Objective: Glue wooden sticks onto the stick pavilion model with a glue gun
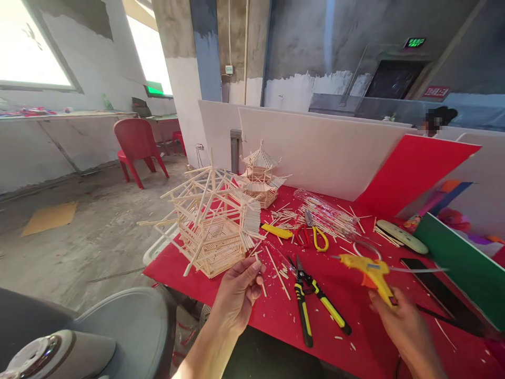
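Observation:
Between the fingertips of my left hand (240, 287) is a short wooden stick (257, 258), held over the front of the red table. My right hand (402, 316) is closed on the handle of a yellow hot glue gun (369, 269), whose nozzle points left. Left of centre stands a pavilion model (213, 226) built of wooden sticks, its roof partly an open frame and partly covered with slats. A smaller tiered stick pavilion (260, 179) sits behind it. Black-and-yellow pruning shears (311, 300) lie with blades parted between my hands.
On the red table (272, 326) lie a yellow utility knife (277, 231), red-and-yellow scissors (313, 234), loose sticks (327, 216) and a dark phone (437, 289). White boards (315, 152) stand behind. A grey stool (130, 326) and a silver flask (67, 355) are at lower left. Another person's head shows far right.

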A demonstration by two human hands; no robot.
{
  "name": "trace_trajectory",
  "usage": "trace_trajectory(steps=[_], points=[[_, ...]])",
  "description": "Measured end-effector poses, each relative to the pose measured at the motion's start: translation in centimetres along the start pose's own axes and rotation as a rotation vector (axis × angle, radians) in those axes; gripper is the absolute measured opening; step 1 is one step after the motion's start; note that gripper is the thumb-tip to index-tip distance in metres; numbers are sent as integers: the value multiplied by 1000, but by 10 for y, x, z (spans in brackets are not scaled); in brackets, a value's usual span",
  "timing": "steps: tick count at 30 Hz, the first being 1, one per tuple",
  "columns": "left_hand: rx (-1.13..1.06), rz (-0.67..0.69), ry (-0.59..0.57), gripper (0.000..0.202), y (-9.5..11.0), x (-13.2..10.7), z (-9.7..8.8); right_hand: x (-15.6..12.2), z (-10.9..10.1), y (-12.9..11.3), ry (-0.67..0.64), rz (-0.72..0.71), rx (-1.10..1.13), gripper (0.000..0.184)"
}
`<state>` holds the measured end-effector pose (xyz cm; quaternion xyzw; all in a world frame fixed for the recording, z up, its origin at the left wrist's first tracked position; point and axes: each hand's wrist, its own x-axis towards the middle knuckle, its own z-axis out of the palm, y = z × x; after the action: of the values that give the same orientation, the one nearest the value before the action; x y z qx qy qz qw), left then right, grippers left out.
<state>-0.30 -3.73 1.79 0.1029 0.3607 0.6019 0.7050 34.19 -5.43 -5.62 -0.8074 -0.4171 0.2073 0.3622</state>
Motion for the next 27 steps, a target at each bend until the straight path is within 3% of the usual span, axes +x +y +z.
trace_trajectory(steps=[2, 7, 11, 22, 27], points=[[-10, -13, -17, 33, 1, 3, 2, -11, 1, -22, 84, -16, 131, 49], [-129, -77, 20, 6, 2, 9, 15, -37, 15, -78, -106, -87, 522, 51], [-223, -143, 74, 13, 6, 9, 23, -50, 27, -106, -165, -97, 567, 53], [-425, -261, 107, 11, 11, 8, 29, -53, 45, -116, -329, -209, 455, 50], [-447, -273, 133, 8, 7, 8, 29, -62, 46, -135, -309, -385, 391, 43]])
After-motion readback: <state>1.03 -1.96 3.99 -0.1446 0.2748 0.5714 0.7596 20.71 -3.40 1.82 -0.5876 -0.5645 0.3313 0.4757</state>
